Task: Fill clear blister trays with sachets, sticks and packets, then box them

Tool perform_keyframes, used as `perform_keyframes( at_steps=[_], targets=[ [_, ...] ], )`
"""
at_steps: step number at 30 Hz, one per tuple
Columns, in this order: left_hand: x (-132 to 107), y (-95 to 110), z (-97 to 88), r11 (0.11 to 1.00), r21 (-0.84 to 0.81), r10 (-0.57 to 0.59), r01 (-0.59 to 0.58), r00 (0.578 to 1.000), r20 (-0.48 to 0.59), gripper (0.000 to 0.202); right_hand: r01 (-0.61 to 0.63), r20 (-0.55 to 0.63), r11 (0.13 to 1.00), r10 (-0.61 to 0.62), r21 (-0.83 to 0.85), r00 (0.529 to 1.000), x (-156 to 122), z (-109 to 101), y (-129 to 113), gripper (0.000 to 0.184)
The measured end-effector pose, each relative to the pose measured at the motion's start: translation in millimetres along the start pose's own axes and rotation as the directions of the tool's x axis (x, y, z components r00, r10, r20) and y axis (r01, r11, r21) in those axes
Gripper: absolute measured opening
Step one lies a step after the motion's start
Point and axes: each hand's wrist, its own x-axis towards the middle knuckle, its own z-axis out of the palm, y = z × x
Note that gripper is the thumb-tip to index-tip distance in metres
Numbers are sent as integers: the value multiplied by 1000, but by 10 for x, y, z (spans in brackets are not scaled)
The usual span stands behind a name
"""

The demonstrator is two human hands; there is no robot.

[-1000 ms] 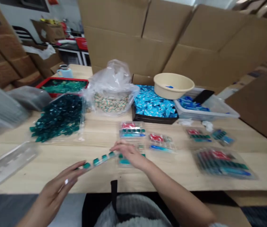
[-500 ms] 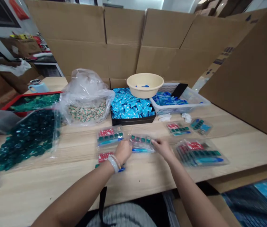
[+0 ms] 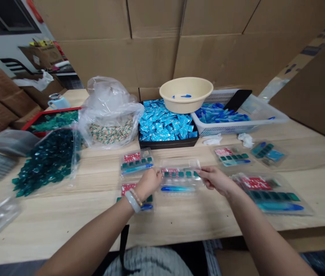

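My left hand [image 3: 148,183], with bracelets at the wrist, pinches the left end of a clear plastic case [image 3: 182,181]. The fingers of my right hand [image 3: 215,179] are closed on its right end. Inside the case show a row of dark green square pieces [image 3: 181,174], a reddish packet behind them and a blue pen-shaped piece [image 3: 178,189] along the near side. Left of it lies a filled case [image 3: 136,161], and another filled case [image 3: 129,188] is partly covered by my left hand and wrist. To the right rests a stack of filled cases [image 3: 271,194].
Along the back stand a bag of small wrapped packets [image 3: 110,132], a black box of blue packets [image 3: 165,145], a cream basin [image 3: 186,105] and a white basket [image 3: 237,128]. Loose dark green pieces [image 3: 49,163] spread at left. More filled cases [image 3: 233,156] lie at right.
The view has tilted down and shifted. My hands are farther apart on the case, and its clear upper edge now shows above the green pieces. Both hands keep their grip.
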Motion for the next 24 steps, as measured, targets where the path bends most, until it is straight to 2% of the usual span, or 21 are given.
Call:
perform_keyframes(
  at_steps=[3, 5, 7, 9, 12, 14, 16, 18, 19, 21, 24],
  targets=[
    [-83, 64, -34, 997, -60, 53, -53, 999, -6, 25, -41, 11, 988, 40, 147, 999, -72, 6, 30, 36],
    [-136, 76, -52, 994, -83, 63, -67, 997, -51, 22, -41, -7, 969, 44, 243, 999, -109, 7, 62, 36],
    [-185, 56, -51, 990, -128, 44, -56, 994, -96, 21, -15, -12, 950, 20, 313, 1000, -144, -2, 85, 35],
    [-237, 15, -20, 973, -231, 1, -19, 997, -76, 23, -6, 5, 945, 4, 327, 1000, -174, -7, 98, 35],
    [-321, -45, 76, 933, -347, -76, 99, 994, 80, 24, -18, 14, 985, 15, 173, 1000, -175, 20, 144, 38],
    [-356, -64, 146, 946, -283, -121, 156, 983, 137, 21, 33, -78, 997, -38, -63, 996, -124, 58, 216, 37],
    [-356, -61, 198, 981, -136, -126, 141, 986, 111, 21, 122, -179, 929, -194, -348, 964, -42, 88, 320, 28],
    [-326, -41, 219, 994, -10, -111, 112, 990, 83, 22, 195, -166, 808, -338, -556, 927, 41, 93, 435, 22],
    [-308, -26, 218, 994, 25, -110, 109, 990, 86, 23, 224, -132, 762, -374, -607, 918, 72, 85, 489, 24],
    [-280, 5, 202, 992, 37, -122, 119, 987, 100, 26, 260, -82, 730, -397, -631, 914, 103, 57, 581, 29],
    [-268, 42, 174, 996, -20, -83, 85, 994, 76, 31, 273, -121, 763, -416, -586, 901, 89, 21, 680, 32]
  ],
)
